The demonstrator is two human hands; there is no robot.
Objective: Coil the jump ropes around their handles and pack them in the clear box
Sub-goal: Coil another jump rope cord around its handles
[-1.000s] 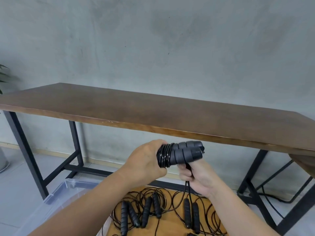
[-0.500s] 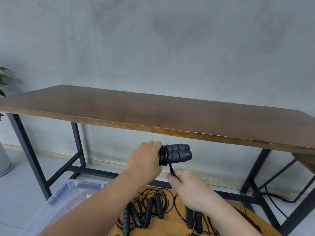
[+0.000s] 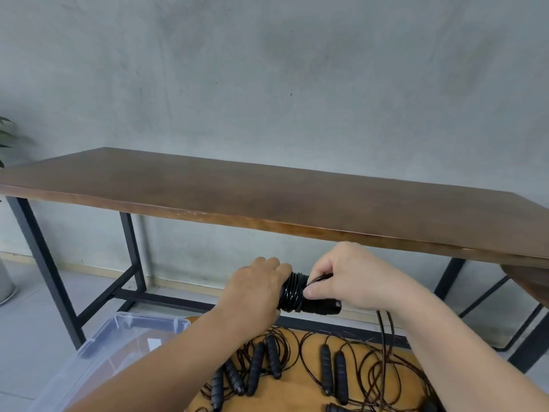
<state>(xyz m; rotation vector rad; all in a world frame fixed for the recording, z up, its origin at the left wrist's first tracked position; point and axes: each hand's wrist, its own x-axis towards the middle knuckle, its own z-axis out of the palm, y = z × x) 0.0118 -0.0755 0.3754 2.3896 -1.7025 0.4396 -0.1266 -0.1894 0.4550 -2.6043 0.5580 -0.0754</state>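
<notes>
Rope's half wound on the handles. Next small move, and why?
Probably another turn: the right hand pinches the rope at the coil while the left hand grips the paired handles. Loose rope hangs below the right hand, so winding isn't done; the clear box waits lower left.
</notes>
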